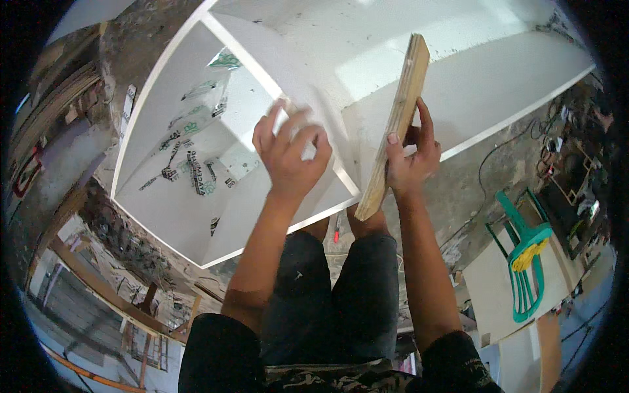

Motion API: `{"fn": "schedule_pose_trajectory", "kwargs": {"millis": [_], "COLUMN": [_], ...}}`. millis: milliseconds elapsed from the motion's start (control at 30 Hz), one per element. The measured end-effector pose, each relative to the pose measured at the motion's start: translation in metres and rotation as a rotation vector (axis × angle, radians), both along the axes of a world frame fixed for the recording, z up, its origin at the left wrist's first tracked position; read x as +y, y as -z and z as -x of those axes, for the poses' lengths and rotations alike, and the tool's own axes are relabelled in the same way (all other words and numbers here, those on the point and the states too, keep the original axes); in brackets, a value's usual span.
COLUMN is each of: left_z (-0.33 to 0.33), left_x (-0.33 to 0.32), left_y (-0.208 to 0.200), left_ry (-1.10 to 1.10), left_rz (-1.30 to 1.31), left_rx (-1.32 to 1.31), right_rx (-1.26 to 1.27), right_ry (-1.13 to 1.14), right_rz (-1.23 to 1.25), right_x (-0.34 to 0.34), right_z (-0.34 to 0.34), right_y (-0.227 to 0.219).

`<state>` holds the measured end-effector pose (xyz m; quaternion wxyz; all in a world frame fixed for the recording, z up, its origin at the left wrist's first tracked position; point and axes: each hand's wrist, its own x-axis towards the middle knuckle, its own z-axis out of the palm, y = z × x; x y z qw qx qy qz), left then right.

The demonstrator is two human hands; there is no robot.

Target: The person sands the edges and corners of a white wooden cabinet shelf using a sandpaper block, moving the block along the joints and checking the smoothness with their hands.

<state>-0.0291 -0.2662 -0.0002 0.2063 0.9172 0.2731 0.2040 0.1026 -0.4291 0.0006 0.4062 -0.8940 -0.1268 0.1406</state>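
Note:
My right hand (415,156) is closed around a strip of plywood (401,124), held upright and tilted, its layered edge showing. The strip's lower end hangs by the near corner of a large white cabinet carcass (268,82). Over the white divider edge of the carcass is my left hand (291,147), its fingers apart and partly smeared by motion. I see nothing held in that hand. The left compartment has printed clear plastic film (193,154) lying inside it.
A green plastic chair (524,255) with a yellow item (529,255) on it is at the right. Cables (485,167) run over the concrete floor nearby. A small red-tipped tool (337,236) shows between my legs. Stacked boards (62,98) stand at the far left.

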Motion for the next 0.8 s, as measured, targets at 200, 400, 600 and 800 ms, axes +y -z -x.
{"fn": "schedule_pose_trajectory", "kwargs": {"millis": [200, 400, 600, 800], "left_z": [0.020, 0.019, -0.011, -0.003], "left_x": [-0.016, -0.017, 0.020, 0.045], "left_y": [-0.020, -0.026, -0.027, -0.030], "left_ry": [0.578, 0.947, 1.252, 1.155], "left_rz": [0.277, 0.413, 0.303, 0.238], "left_rx": [0.167, 0.243, 0.342, 0.342], "right_rx": [-0.051, 0.042, -0.114, -0.077], "right_ry": [0.018, 0.082, 0.028, -0.004], "right_rz": [-0.540, -0.663, -0.565, -0.483], "right_x": [-0.011, -0.012, -0.009, -0.013], "right_z": [0.001, 0.003, 0.000, 0.009], "right_y": [0.011, 0.010, 0.014, 0.016]}}
